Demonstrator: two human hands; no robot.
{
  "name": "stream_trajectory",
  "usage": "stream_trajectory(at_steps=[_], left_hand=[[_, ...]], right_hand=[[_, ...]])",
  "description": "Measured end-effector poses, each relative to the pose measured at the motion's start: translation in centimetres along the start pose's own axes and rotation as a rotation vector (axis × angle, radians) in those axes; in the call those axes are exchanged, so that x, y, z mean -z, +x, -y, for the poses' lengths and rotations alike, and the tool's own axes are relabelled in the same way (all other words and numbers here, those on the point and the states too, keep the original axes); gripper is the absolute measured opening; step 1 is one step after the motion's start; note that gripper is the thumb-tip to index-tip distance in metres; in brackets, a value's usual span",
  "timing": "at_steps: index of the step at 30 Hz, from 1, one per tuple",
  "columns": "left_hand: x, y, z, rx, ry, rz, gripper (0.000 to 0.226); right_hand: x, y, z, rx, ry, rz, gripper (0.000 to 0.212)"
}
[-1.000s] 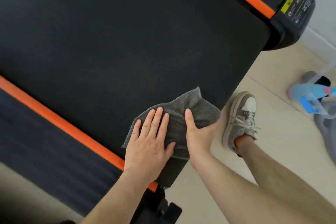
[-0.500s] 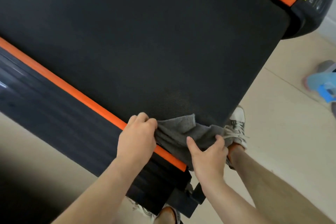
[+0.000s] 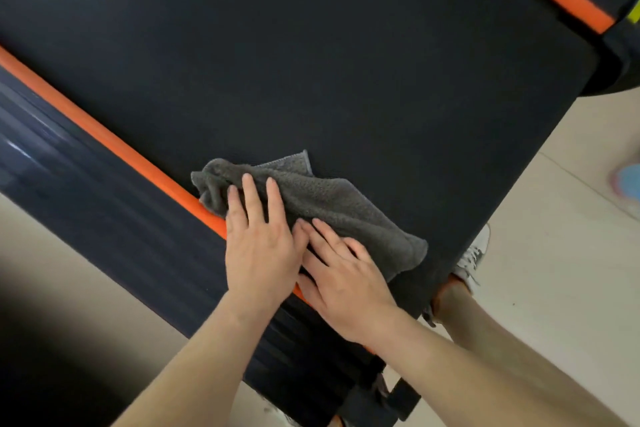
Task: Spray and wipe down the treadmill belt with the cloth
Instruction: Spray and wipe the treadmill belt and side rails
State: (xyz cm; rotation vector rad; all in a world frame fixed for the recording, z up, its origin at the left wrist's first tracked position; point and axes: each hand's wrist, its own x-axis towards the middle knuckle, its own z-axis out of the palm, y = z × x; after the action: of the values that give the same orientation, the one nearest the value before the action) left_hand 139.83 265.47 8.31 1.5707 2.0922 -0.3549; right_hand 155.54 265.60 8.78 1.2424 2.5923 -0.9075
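— Now, where is the cloth (image 3: 332, 204) located?

— On the treadmill belt (image 3: 311, 62). One bunched end touches the near orange strip (image 3: 104, 139). The rest trails away from that strip across the black surface.

— State of the hands?

— Neither hand grasps anything. The left hand (image 3: 259, 253) lies flat with straight fingers and presses the cloth down just beside the strip. Its heel sits over the strip itself. The right hand (image 3: 346, 281) rests on the cloth, touching the left hand on the side away from the strip. Its fingers are spread and loosely laid, with no pinch visible.

— Handling characteristics?

— Judging by the folds and the rough pile, it is a soft, light, limp towel with no stiffness. The belt looks finely textured, so the fabric probably drags and bunches rather than glides.

— Recommended hold?

— Flat palm pressure over the middle of the fabric, as applied now, spreads the load. To refold, take the loose corner farthest from the strip, where a single layer lies free.

— Anything else in view?

— A shoe (image 3: 474, 256) shows past the belt's end, well apart from the strip. Farther off, a blurred blue object (image 3: 628, 184) lies on the floor. I cannot tell what it is.
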Motion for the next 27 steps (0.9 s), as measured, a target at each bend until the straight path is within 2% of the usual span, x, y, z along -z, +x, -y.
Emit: stream_trajectory(at_steps=[2,5,8,11,12,14,17,19,21,23,27], left_hand=[[-0.6,-0.1,-1.6,0.033,-0.015,0.014,0.076],[1.2,0.9,-5.5,0.019,-0.182,-0.14,0.073],[1.9,3.6,-8.7,-0.212,-0.193,-0.212,0.065],[3.7,7.5,-12.1,-0.241,-0.201,-0.221,0.064],[4.0,8.3,-12.4,-0.216,-0.207,-0.224,0.063],[4.2,8.6,-11.2,-0.159,-0.194,-0.225,0.061],[3.5,6.2,-7.3,-0.098,-0.097,-0.182,0.063],[3.3,4.5,-5.1,-0.062,-0.028,-0.13,0.066],[3.5,4.7,-5.2,-0.037,-0.006,-0.108,0.069],[4.4,6.4,-7.9,-0.059,-0.018,-0.101,0.07],[6.5,11.3,-17.7,-0.215,-0.084,-0.114,0.069]], right_hand=[[0.3,-0.6,-2.4,0.023,-0.094,0.013,0.052],[3.2,0.0,-7.6,-0.03,-0.248,-0.034,0.057],[6.9,1.7,-12.5,-0.253,-0.297,-0.088,0.062],[8.3,3.5,-14.6,-0.48,-0.221,-0.168,0.065],[8.0,3.9,-13.7,-0.491,-0.185,-0.175,0.066],[6.6,3.9,-10.5,-0.378,-0.14,-0.106,0.065],[5.0,2.9,-8.2,-0.065,-0.189,-0.032,0.06],[5.6,3.5,-10.4,0.099,-0.227,-0.006,0.058],[7.4,4.5,-14.1,0.171,-0.286,0.0,0.058],[9.8,5.6,-17.9,0.098,-0.328,-0.043,0.06],[14.6,6.7,-25.0,-0.167,-0.353,-0.154,0.063]])
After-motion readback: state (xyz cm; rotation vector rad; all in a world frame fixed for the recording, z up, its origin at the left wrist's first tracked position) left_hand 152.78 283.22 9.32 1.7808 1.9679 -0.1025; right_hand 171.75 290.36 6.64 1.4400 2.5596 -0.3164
